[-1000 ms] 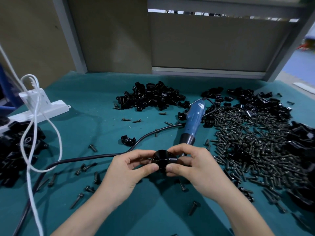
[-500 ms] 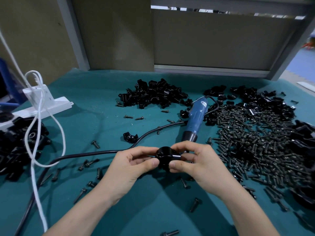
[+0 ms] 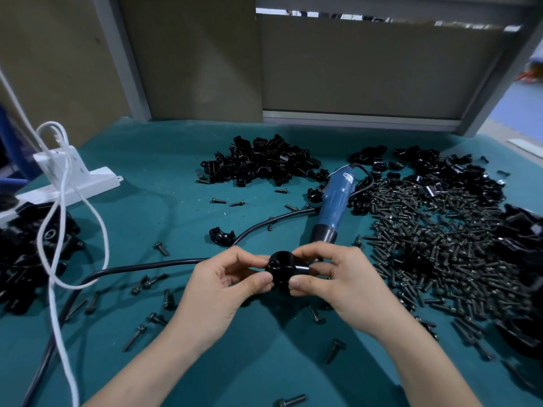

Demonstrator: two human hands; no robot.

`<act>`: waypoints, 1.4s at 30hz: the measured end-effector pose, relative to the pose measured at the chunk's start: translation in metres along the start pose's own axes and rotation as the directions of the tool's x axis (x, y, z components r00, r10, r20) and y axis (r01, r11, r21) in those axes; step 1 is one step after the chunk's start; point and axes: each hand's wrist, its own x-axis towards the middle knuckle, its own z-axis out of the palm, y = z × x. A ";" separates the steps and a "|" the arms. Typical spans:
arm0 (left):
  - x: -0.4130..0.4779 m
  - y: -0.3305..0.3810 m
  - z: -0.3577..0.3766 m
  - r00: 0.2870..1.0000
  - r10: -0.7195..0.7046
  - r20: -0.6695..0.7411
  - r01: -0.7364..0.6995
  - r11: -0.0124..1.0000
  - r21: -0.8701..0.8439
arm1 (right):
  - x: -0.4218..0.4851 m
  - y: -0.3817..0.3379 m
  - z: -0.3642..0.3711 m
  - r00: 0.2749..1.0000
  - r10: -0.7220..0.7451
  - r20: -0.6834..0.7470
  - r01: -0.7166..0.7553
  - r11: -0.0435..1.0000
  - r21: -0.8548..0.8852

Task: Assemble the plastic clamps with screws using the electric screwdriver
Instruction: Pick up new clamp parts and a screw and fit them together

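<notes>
White label on blue electric screwdriver (image 3: 335, 207), too blurred to read. Left hand (image 3: 223, 286) and right hand (image 3: 346, 283) both pinch the black plastic clamp (image 3: 282, 267) between thumb and fingertips, above the teal counter (image 3: 176, 177), just in front of the screwdriver's nose. Screw heap (image 3: 440, 245) lies right. Versus half a second ago: same grip, clamp barely shifted.

dim overhead light, soft shadows, edges warped
</notes>
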 end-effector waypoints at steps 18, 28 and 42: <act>-0.004 0.000 0.003 0.995 0.082 0.063 -0.090 0.987 0.133 | -0.003 -0.002 0.003 1.000 -0.025 0.014 0.027 0.988 -0.153; -0.003 0.001 0.001 0.996 0.045 0.078 -0.052 0.995 0.088 | -0.006 -0.010 0.007 0.999 -0.036 -0.014 0.031 0.964 -0.265; 0.005 0.001 -0.008 0.986 -0.100 0.135 0.093 0.994 0.055 | 0.022 -0.075 -0.018 0.987 -0.139 -0.079 0.099 0.919 -0.383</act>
